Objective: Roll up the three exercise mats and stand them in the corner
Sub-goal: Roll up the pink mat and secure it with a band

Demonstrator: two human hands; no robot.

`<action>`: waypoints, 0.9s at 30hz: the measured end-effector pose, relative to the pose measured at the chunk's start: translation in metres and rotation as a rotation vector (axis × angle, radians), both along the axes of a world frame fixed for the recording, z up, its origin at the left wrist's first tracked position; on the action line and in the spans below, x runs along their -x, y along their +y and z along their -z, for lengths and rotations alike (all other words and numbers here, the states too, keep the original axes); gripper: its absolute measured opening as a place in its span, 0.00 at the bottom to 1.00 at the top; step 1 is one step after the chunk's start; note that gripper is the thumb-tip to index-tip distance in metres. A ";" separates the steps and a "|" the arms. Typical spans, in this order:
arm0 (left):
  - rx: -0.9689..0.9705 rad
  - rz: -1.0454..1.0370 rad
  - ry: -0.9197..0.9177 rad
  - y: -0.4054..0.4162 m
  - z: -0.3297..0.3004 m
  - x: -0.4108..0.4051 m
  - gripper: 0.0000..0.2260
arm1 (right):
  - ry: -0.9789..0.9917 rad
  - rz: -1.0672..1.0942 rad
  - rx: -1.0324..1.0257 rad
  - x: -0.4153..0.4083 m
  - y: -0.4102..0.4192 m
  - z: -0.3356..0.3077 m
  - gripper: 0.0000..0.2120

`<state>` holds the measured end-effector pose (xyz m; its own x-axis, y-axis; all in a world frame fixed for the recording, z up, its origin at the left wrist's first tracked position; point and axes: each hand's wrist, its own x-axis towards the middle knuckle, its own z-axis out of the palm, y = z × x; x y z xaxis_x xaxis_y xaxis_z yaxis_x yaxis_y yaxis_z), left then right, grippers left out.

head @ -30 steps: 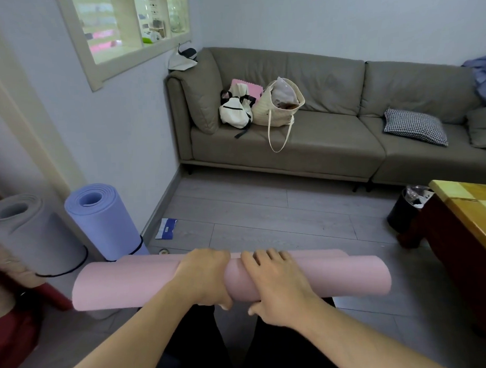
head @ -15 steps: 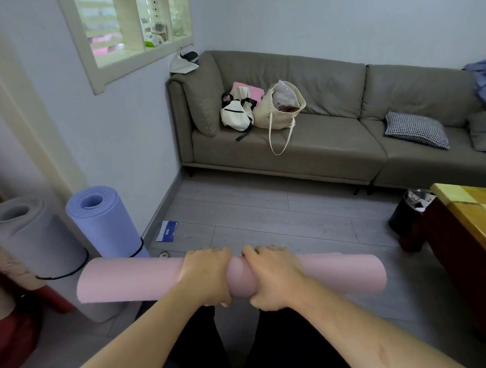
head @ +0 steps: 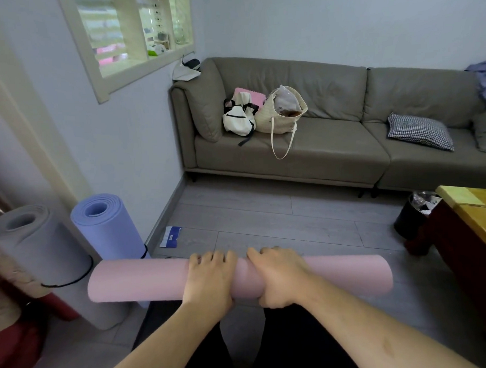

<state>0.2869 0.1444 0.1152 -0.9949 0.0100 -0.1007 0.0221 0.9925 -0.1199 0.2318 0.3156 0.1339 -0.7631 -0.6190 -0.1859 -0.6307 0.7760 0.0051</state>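
Observation:
A rolled pink mat (head: pixel 137 281) lies level across the lower middle of the head view, above my legs. My left hand (head: pixel 209 281) and my right hand (head: pixel 281 279) grip it side by side at its middle. At the left, a rolled blue mat (head: pixel 111 229) stands upright against the wall with a black strap around its lower part. A rolled grey mat (head: pixel 37 251) stands upright beside it, further left, also strapped near its base.
A grey-brown sofa (head: pixel 331 150) with bags (head: pixel 264 114) and a checked cushion (head: pixel 419 131) runs along the far wall. A dark wooden table (head: pixel 474 222) and a black bin (head: pixel 414 219) stand at the right. A blue-white packet (head: pixel 170 237) lies by the skirting board.
My right hand went from resting flat on the pink roll to gripping around it beside the left hand. The roll has tightened, with no loose flap showing.

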 end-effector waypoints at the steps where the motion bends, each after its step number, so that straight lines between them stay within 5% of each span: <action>1: -0.002 0.001 -0.015 -0.001 -0.004 0.001 0.30 | 0.015 -0.001 0.012 -0.001 0.000 0.000 0.32; 8: -0.092 0.007 -0.109 -0.006 -0.025 0.006 0.30 | 0.221 -0.034 0.008 -0.021 0.009 0.006 0.40; 15: -0.147 0.060 -0.361 -0.010 -0.031 0.007 0.35 | -0.077 -0.018 -0.030 -0.017 0.009 -0.013 0.27; 22: -0.036 0.096 -0.184 0.003 -0.011 -0.009 0.39 | -0.386 0.072 -0.061 0.001 -0.006 -0.017 0.36; 27: -0.107 0.073 -0.235 -0.003 -0.022 0.001 0.35 | -0.144 0.026 0.003 -0.018 0.006 -0.016 0.38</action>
<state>0.2855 0.1412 0.1373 -0.9406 0.1034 -0.3232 0.1085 0.9941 0.0025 0.2499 0.3215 0.1494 -0.7446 -0.5998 -0.2930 -0.6040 0.7922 -0.0868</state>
